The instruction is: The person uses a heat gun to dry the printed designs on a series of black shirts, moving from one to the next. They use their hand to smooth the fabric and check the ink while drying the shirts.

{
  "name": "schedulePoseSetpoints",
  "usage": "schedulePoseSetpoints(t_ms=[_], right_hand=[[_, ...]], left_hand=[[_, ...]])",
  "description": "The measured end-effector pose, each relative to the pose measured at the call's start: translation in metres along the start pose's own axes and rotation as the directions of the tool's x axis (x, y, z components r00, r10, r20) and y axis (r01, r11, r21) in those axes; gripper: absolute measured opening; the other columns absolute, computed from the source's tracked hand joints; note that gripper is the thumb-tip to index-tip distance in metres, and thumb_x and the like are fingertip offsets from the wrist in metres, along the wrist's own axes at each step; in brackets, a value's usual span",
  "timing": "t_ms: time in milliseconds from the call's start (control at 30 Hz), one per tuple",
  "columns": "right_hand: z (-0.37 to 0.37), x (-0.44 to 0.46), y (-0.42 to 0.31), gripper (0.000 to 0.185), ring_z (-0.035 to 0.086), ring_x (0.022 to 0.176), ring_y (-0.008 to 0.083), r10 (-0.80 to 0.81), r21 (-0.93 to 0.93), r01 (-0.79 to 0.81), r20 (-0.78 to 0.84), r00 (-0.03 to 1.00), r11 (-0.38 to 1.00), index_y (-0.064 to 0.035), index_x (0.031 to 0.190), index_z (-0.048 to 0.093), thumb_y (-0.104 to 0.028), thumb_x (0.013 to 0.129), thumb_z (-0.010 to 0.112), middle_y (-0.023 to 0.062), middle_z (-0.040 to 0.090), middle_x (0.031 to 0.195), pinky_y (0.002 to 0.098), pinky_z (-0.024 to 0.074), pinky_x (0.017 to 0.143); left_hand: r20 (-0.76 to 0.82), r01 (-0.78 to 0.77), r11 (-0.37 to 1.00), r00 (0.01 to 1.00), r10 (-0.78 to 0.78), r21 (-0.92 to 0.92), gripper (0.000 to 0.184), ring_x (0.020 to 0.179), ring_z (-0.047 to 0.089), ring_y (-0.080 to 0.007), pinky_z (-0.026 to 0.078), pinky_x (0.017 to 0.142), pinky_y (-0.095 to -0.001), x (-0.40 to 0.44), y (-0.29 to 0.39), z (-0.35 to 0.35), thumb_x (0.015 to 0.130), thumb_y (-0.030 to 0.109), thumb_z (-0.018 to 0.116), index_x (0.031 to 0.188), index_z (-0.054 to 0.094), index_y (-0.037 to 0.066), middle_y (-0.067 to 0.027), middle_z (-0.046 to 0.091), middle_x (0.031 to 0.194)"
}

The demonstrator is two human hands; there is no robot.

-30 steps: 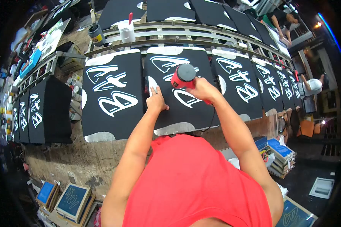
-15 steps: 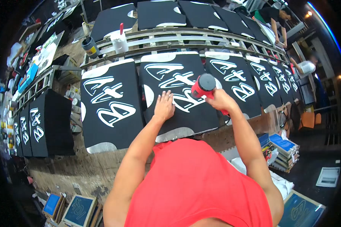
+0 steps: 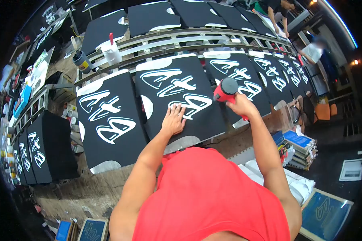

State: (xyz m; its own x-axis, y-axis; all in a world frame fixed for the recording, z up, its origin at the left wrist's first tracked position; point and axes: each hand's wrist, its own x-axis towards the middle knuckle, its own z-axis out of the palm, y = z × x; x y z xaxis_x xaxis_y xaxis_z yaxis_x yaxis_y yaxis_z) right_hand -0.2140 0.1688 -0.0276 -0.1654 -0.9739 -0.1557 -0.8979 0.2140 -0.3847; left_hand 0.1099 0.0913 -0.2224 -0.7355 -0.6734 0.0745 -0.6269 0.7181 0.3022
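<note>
At near centre, a black cloth [image 3: 205,127] lies under the spread left hand [image 3: 174,121], while the right hand [image 3: 243,106] grips a heat gun [image 3: 225,90], seemingly mid-drying, calling next for steady sweeps.

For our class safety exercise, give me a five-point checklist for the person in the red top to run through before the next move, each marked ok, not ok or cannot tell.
1. Heat gun held in the right hand: ok.
2. Left hand resting on the black panel: ok.
3. Heat gun apart from the left hand: ok, there is a visible gap.
4. White lettering clear of the left hand: not ok, the hand appears to cover part of it.
5. Heat gun switched off: cannot tell.
</note>
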Motion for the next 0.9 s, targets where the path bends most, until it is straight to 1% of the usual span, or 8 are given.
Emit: schedulePoseSetpoints(t_ms=[67,167,267,400,467,667,800,900], right_hand=[[-0.004,0.007,0.001,0.04,0.059,0.051,0.0134,-0.157,-0.092,0.144,-0.15,0.976,0.985,0.0022,0.117,0.063,-0.023,0.089,0.075,0.008,0.065,0.072,0.0332,0.0512,0.05],[-0.028,0.018,-0.029,0.048,0.073,0.074,0.0309,0.256,0.152,-0.302,0.263,0.93,0.941,0.0034,0.12,0.062,-0.027,0.086,0.076,0.0204,0.073,0.087,0.041,0.058,0.07],[-0.004,0.032,-0.023,0.051,0.074,0.078,0.0374,-0.079,-0.032,0.077,-0.066,0.995,0.997,0.0092,0.118,0.061,-0.028,0.086,0.074,0.0267,0.073,0.09,0.0442,0.058,0.071],[-0.03,0.039,-0.076,0.055,0.067,0.105,0.0482,0.22,0.212,-0.291,0.303,0.927,0.933,0.011,0.119,0.06,-0.03,0.085,0.073,0.0345,0.069,0.103,0.0457,0.0537,0.094],[-0.004,0.054,-0.065,0.053,0.069,0.103,0.0451,-0.045,0.114,0.04,0.047,0.998,0.993,0.0048,0.12,0.064,-0.033,0.083,0.074,0.0322,0.07,0.104,0.0456,0.0543,0.092],[-0.001,0.069,-0.112,0.05,0.069,0.104,0.0448,0.036,0.203,-0.081,0.216,0.976,0.976,0.004,0.118,0.066,-0.032,0.084,0.074,0.0307,0.071,0.104,0.0453,0.0544,0.093],[0.007,0.073,-0.125,0.054,0.069,0.103,0.0452,-0.076,0.107,0.071,0.045,0.996,0.992,0.0037,0.121,0.066,-0.033,0.083,0.074,0.0307,0.072,0.104,0.0462,0.0542,0.093],[0.001,0.075,-0.118,0.055,0.069,0.104,0.0446,0.071,0.197,-0.141,0.323,0.944,0.97,0.0048,0.121,0.065,-0.034,0.083,0.075,0.0311,0.071,0.106,0.0463,0.0545,0.093]], left_hand=[[0.002,0.005,1.0,1.0,-0.005,-0.011,0.066,0.152,0.029,-0.0392,0.021,0.125,-0.0532,0.001,0.002,0.0,0.101,0.04,0.052,0.159,0.036,0.012,-0.0177,0.034,0.164],[-0.015,-0.005,1.0,1.0,0.004,-0.018,0.065,0.152,0.03,-0.0395,0.022,0.125,-0.0532,-0.001,0.001,-0.002,0.101,0.039,0.052,0.158,0.037,0.011,-0.018,0.034,0.164],[-0.024,-0.004,1.0,1.0,0.003,-0.02,0.063,0.151,0.032,-0.0399,0.023,0.124,-0.0535,0.002,0.0,-0.002,0.1,0.039,0.053,0.155,0.041,0.011,-0.0185,0.037,0.162],[-0.057,-0.006,0.999,0.998,0.003,-0.039,0.059,0.149,0.036,-0.0401,0.025,0.123,-0.0531,0.001,0.001,-0.003,0.1,0.038,0.055,0.15,0.047,0.009,-0.0188,0.043,0.158],[-0.072,-0.008,0.999,0.997,0.005,-0.043,0.058,0.148,0.037,-0.0399,0.025,0.123,-0.0529,0.003,0.002,-0.004,0.1,0.038,0.055,0.149,0.049,0.008,-0.0187,0.045,0.156],[-0.063,-0.015,0.995,0.998,0.008,-0.1,0.053,0.147,0.04,-0.0367,0.026,0.123,-0.0522,0.003,0.004,-0.004,0.1,0.034,0.056,0.145,0.052,0.007,-0.0165,0.048,0.153],[-0.123,-0.038,0.989,0.992,0.021,-0.142,0.04,0.139,0.049,-0.0352,0.031,0.12,-0.0511,0.001,0.007,-0.006,0.098,0.031,0.058,0.13,0.062,0.007,-0.0143,0.06,0.138],[-0.191,-0.065,0.986,0.981,0.034,-0.155,0.032,0.131,0.056,-0.0335,0.036,0.116,-0.05,0.0,0.007,-0.008,0.097,0.028,0.059,0.12,0.067,0.008,-0.0125,0.067,0.126]])
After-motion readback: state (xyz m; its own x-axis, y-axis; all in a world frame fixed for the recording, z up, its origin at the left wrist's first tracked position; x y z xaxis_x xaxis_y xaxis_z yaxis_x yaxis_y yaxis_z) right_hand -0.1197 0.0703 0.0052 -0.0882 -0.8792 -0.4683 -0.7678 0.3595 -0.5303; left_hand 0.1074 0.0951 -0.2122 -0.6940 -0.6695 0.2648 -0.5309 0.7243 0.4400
